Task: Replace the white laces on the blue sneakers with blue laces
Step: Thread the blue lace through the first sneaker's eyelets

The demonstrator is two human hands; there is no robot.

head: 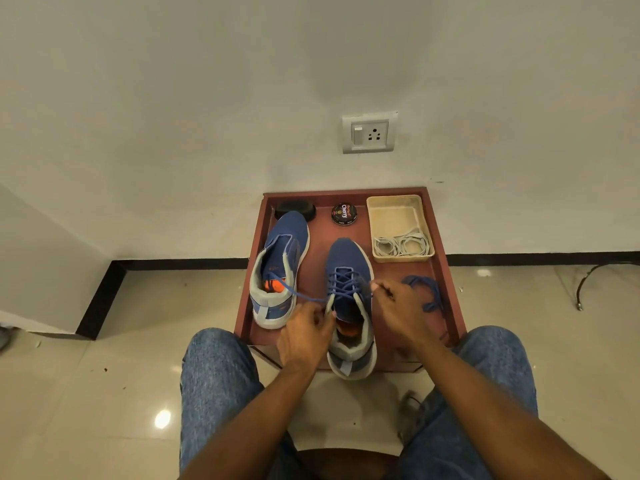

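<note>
The person is sitting over a low reddish-brown wooden worktop, lacing the nearer blue mesh sneaker, which is standing at its front edge. The left hand is pinching the thin blue lace beside the tongue; the right hand is pinching its other end by the top eyelets. The lace is looking soft, light and limp, so gripping near the stiff tip should be easiest. The removed white laces are lying coiled in a beige tray.
</note>
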